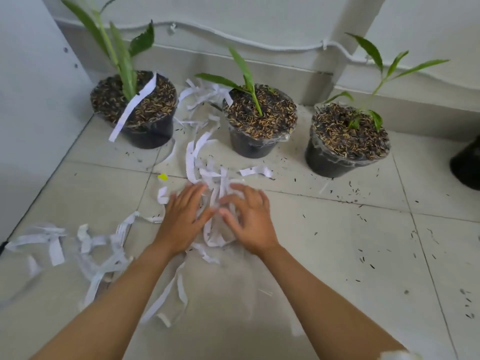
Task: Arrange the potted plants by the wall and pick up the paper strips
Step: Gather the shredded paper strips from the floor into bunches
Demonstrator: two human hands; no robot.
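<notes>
Three potted plants along the wall: left pot in the corner, middle pot, right pot, well apart from each other, all upright, husk-flecked dark soil on top. One long paper strip drapes over the left pot's rim and hangs down its front. More strips bunched on the floor between left and middle pots. Fourth dark pot cut off at right edge.

Both hands down on a strip pile on the tiled floor, in front of the middle pot. Left hand lies palm down, fingers spread and fairly straight, pressing the pile's left side. Right hand has fingers curled over the pile's right side, gathering strips; firm grasp or not, cannot tell, motion blur. Thumbs nearly meet over the paper.

Loose strips scattered lower left, a few near the forearms. Small yellow scrap just left of the pile. Dark soil bits sprinkled across tiles, mostly right side.
</notes>
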